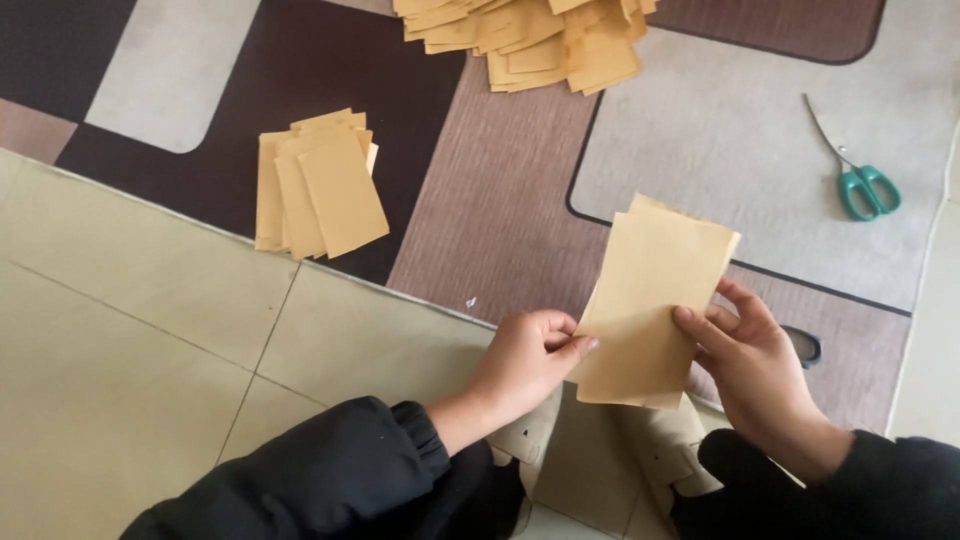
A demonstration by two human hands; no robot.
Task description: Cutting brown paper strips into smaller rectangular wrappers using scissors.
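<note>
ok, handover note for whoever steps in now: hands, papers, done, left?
Left hand: pinching the left edge of the held brown sheets.
Right hand: gripping their right edge, thumb on front.
Done: small neat stack on the rug, upper left.
Left: large loose pile at the top edge.
Green-handled scissors lie untouched on the rug, right.

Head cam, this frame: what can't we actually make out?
- Large paper pile: head view, cut off by the top edge; full extent unknown.
- Held sheets: count unclear; they overlap between the left hand and right hand.
- Dark object: mostly behind the right hand; kind unclear.
- Small stack: sheet count hidden by overlap.
- Scissors: blade tips too thin to judge.
</note>
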